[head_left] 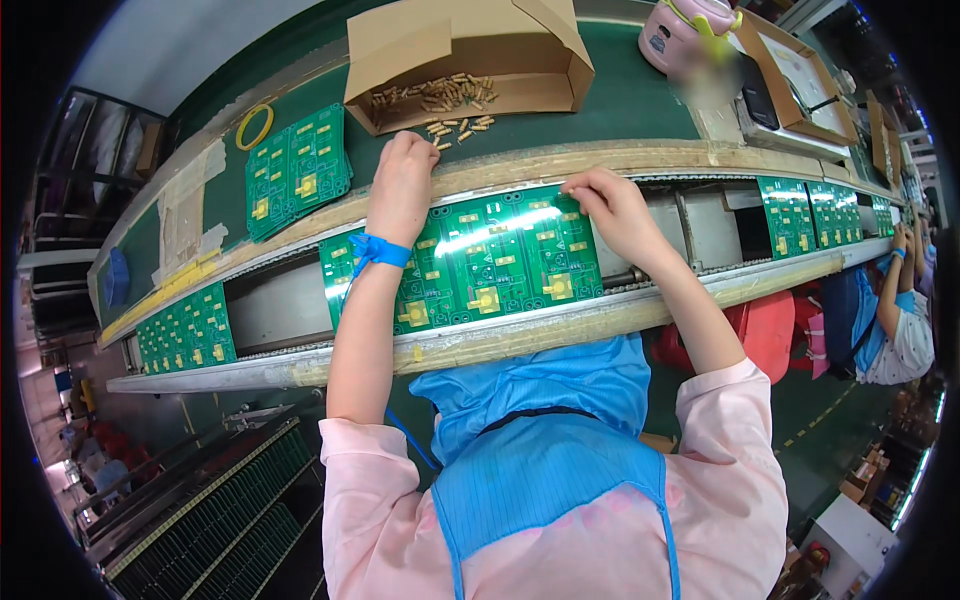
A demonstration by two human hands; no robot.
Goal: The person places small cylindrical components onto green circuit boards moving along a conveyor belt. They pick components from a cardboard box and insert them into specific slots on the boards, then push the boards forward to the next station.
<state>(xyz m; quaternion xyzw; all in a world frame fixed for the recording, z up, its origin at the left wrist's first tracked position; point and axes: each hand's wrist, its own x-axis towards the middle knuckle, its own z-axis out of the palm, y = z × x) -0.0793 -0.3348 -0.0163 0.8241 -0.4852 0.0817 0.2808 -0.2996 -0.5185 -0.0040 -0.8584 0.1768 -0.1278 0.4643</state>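
Observation:
My left hand point(402, 182), a blue band around its wrist, reaches over the rail to the nearest of the loose brass-coloured cylindrical parts point(463, 130). Its fingers are drawn together at the tips; anything between them is hidden. Over the upper right edge of a green circuit board panel point(487, 265), my right hand point(610, 207) has thumb and forefinger pinched together. What that pinch holds is too small to make out. The panel lies flat across the conveyor rails in front of me, with rows of gold-coloured pads. My left forearm covers part of its left end.
An open cardboard box point(470, 60) holds more brass-coloured parts. Stacked green boards point(300, 170) and a yellow tape roll point(255, 127) lie left of it. More panels point(185, 330) sit along the conveyor. A pink container point(680, 35) stands at the back right; another person works farther right.

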